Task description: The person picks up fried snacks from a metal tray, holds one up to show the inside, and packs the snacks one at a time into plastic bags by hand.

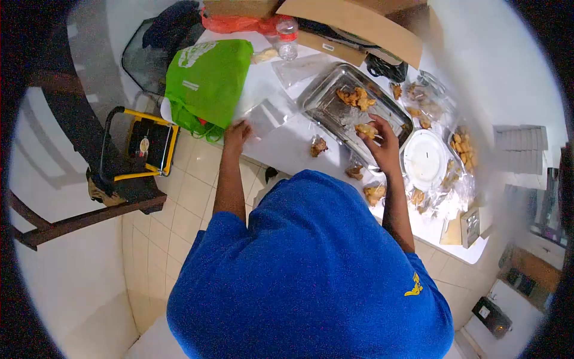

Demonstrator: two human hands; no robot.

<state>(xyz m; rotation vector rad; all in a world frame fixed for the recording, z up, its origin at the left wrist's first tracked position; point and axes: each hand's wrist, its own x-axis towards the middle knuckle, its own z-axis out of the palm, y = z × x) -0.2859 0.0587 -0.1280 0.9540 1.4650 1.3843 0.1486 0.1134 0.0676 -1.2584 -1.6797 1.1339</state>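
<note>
My right hand [385, 145] is closed around a golden-brown piece of fried chicken [365, 130], over the near side of a rectangular metal tray [315, 88]. More fried chicken pieces [357, 97] lie inside that tray. On the left, my left hand [237, 136] is at the table's front edge, its fingers pinched at the edge of a clear plastic bag [267, 115]. A bagged chicken piece [318, 145] rests on the table between my hands. Other wrapped pieces [375, 192] sit near my right forearm.
A green bag [209, 78] stands at the table's left end. Behind are a water bottle [287, 39] and a cardboard box [359, 27]. On the right are a white plate [425, 158] and bagged food [463, 147]. A yellow-framed step stool [143, 143] stands on the floor.
</note>
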